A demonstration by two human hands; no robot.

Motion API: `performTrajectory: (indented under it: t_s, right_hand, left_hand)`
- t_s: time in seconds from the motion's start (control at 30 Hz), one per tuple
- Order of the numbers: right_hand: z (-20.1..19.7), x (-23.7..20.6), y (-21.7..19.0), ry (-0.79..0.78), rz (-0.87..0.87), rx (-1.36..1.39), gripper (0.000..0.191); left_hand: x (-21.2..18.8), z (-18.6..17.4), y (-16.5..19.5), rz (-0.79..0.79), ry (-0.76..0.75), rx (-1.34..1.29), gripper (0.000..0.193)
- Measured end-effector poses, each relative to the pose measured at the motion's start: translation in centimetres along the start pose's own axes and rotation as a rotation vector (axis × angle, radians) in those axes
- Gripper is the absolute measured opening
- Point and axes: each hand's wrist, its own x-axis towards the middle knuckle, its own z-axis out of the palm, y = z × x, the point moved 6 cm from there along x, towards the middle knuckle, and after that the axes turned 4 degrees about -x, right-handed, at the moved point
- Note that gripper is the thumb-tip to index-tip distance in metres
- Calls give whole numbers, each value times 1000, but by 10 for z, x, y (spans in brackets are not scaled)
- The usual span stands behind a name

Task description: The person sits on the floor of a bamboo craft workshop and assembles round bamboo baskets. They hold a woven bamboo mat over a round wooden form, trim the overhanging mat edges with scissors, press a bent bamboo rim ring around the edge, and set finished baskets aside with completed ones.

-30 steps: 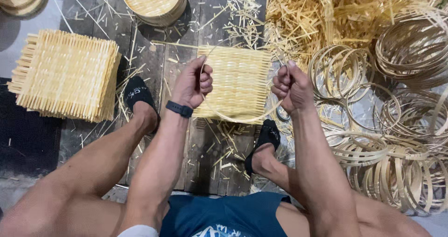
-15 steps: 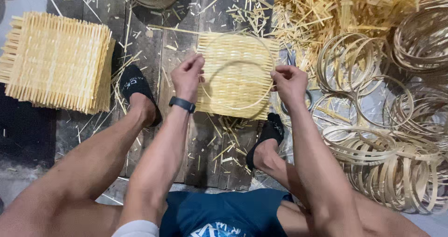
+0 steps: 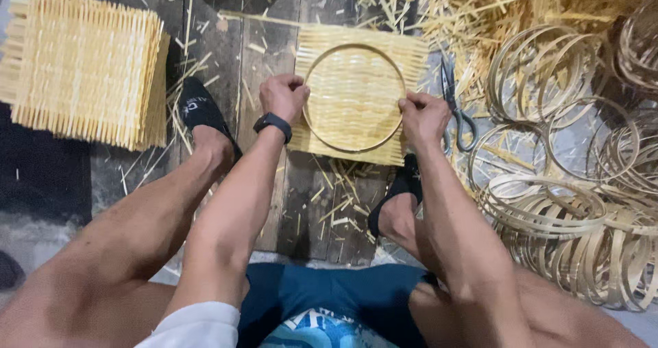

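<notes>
Currently both hands are pressing a bamboo ring (image 3: 354,46) onto a woven mat (image 3: 411,53) lying on the floor between the feet: left hand (image 3: 282,96) gripping its left rim, right hand (image 3: 423,117) its right. Scissors (image 3: 455,108) are lying just right.

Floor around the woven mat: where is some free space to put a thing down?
Fairly bare planks lie between the stack of mats and the woven mat under the left hand. The right side is crowded: scissors, bamboo hoops, scraps.
</notes>
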Motion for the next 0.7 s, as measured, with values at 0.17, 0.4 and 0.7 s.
performTrajectory:
  t_s: [0.17,0.4,0.7]
  right_hand:
    - [0,-8,-6,-3,-27,-17,22]
    - [4,-5,-15,-98,48,56,21]
    - [5,11,-14,-235,191,272,22]
  left_hand:
    - [0,-1,-6,65,11,-12,18]
    - [12,-4,-26,-63,-56,-122,21]
    - [15,-2,-18,-241,-138,-262,19]
